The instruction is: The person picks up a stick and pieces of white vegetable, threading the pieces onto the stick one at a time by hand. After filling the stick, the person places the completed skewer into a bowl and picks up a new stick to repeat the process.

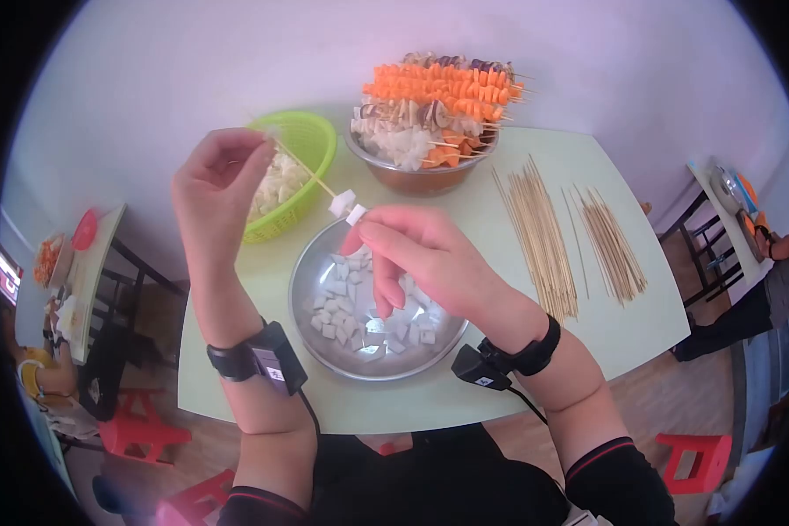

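Left hand point(223, 186) up past the steel basin's point(412, 370) far-left edge, fingertips pinched on the upper part of a thin skewer point(307, 167). Right hand point(438, 261) above the basin, thumb and forefinger clamped on a white cube point(357, 215) at the skewer's lower end. Second cube point(342, 204) sits just above it; touching or not, can't tell. Hands apart, skewer slanting between them. Tip hidden by cube/fingers.

Step looks like threading. To do it well: grip the cube by its sides, fingertips off the exit face, aim the point at the centre, push straight along the stick, slight twist if it binds, else the piece may split. Firm left pinch so the stick doesn't bow. Working over the basin seems right: drops would land among the loose cubes point(329, 317) inside. Bare sticks point(535, 241) right of basin, green basket point(326, 145) beyond-left.
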`<state>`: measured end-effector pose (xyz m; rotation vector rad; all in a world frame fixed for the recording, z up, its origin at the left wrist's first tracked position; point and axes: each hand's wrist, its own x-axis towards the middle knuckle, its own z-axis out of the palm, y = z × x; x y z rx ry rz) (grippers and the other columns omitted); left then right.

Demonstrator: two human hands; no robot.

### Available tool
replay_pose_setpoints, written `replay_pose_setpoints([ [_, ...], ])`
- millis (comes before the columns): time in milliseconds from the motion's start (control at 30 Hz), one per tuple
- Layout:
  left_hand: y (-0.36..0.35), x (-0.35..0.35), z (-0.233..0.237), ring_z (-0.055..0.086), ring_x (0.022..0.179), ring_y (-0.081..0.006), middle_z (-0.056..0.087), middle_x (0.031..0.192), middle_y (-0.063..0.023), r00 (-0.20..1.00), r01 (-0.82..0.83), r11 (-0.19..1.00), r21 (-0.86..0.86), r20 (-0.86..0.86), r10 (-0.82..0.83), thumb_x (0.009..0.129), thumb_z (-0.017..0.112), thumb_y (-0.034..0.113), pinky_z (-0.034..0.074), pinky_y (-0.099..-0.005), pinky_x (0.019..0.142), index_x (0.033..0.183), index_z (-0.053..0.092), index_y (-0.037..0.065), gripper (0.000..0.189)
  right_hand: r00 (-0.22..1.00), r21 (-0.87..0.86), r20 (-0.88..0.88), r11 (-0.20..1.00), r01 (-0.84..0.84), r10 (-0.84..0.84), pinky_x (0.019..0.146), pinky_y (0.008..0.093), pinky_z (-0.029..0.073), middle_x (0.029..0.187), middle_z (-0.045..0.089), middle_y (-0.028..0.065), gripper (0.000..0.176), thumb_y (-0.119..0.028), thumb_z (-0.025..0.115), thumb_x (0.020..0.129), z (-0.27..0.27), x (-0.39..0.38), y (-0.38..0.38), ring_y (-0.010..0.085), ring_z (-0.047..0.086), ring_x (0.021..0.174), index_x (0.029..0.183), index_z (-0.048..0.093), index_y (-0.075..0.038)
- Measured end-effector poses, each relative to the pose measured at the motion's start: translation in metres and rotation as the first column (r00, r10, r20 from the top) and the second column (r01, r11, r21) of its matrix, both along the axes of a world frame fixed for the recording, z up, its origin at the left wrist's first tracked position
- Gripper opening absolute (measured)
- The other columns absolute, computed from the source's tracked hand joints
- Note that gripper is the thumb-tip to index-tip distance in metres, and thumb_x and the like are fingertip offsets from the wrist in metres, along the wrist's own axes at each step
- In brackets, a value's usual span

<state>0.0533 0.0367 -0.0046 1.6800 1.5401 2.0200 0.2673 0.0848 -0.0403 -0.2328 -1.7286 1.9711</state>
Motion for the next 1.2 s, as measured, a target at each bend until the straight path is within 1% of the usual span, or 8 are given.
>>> replay_pose_setpoints([
  [67,0.001,0.008,0.001,0.061,0.079,-0.0093,0.064,0.085,-0.0051,0.999,0.039,0.996,-0.077,-0.017,-0.041,0.081,0.065,-0.002,0.048,-0.0205,0.075,0.092,0.062,-0.003,0.012,0.999,0.048,0.002,0.998,0.041,-0.041,0.048,0.0246,0.046,0.051,0.05,0.0021,0.028,-0.02,0.039,0.097,-0.001,0.0,0.0,0.0103,0.052,0.045,0.091,0.054,0.003],
  [133,0.001,0.015,0.002,0.06,0.079,-0.009,0.063,0.085,-0.0045,0.997,0.049,0.995,-0.083,-0.047,-0.053,0.081,0.065,-0.003,0.048,-0.0202,0.075,0.091,0.062,-0.003,0.011,0.996,0.085,0.042,0.994,0.07,-0.073,0.053,0.0247,0.045,0.05,0.049,0.0018,0.029,-0.021,0.039,0.097,-0.001,0.0,-0.001,0.0118,0.054,0.047,0.097,0.055,0.003],
  [367,0.001,0.035,0.002,0.062,0.076,-0.0095,0.063,0.081,-0.0029,0.98,0.141,0.986,-0.089,-0.129,-0.151,0.078,0.066,-0.002,0.049,-0.0215,0.07,0.086,0.061,-0.002,0.01,0.993,0.078,-0.026,0.99,0.116,-0.114,0.053,0.0237,0.044,0.05,0.048,0.0015,0.028,-0.021,0.041,0.097,0.002,0.003,0.006,0.0111,0.053,0.047,0.095,0.055,0.002],
  [667,0.001,0.041,0.003,0.063,0.077,-0.0101,0.063,0.081,-0.0031,0.984,0.083,0.993,-0.081,-0.151,-0.095,0.077,0.067,-0.002,0.049,-0.0223,0.071,0.085,0.06,-0.002,0.01,0.989,0.102,-0.038,0.984,0.144,-0.141,0.052,0.0247,0.044,0.049,0.047,0.0012,0.028,-0.022,0.041,0.097,0.004,0.003,0.007,0.0108,0.051,0.046,0.094,0.056,0.002],
  [767,-0.001,0.043,0.005,0.063,0.077,-0.0102,0.063,0.081,-0.003,0.98,0.074,0.993,-0.093,-0.176,-0.09,0.076,0.067,-0.003,0.049,-0.0223,0.071,0.084,0.06,-0.002,0.01,0.989,0.093,-0.046,0.985,0.144,-0.14,0.051,0.0247,0.044,0.049,0.046,0.0007,0.029,-0.021,0.041,0.097,0.006,0.004,0.006,0.0107,0.049,0.045,0.094,0.056,0.003],
  [967,0.002,0.052,0.003,0.062,0.077,-0.0103,0.063,0.082,-0.003,0.981,0.123,0.991,-0.051,-0.145,-0.129,0.076,0.066,-0.004,0.05,-0.0231,0.073,0.084,0.06,-0.002,0.011,0.994,-0.06,-0.099,0.997,0.044,-0.05,0.047,0.0253,0.045,0.048,0.044,-0.0001,0.029,-0.021,0.04,0.097,0.01,0.007,0.01,0.0098,0.047,0.042,0.092,0.056,0.002],
  [1100,0.004,0.047,0.002,0.062,0.078,-0.0105,0.063,0.085,-0.0033,0.976,0.138,0.988,-0.07,-0.158,-0.148,0.077,0.066,-0.004,0.05,-0.0234,0.074,0.087,0.061,-0.002,0.012,0.991,-0.058,-0.106,0.996,0.073,-0.079,0.047,0.0247,0.043,0.047,0.042,-0.0008,0.029,-0.022,0.041,0.097,0.009,0.004,0.01,0.0099,0.046,0.041,0.093,0.056,0.002],
  [1200,0.008,0.037,-0.002,0.062,0.079,-0.0103,0.063,0.088,-0.0033,0.963,0.238,0.965,-0.114,-0.101,-0.25,0.079,0.066,-0.002,0.051,-0.0226,0.074,0.093,0.061,-0.002,0.014,0.985,-0.026,-0.092,0.989,0.144,-0.146,0.047,0.0235,0.041,0.046,0.04,-0.0013,0.029,-0.022,0.042,0.096,0.015,0.009,0.012,0.0104,0.045,0.041,0.095,0.057,0.003],
])
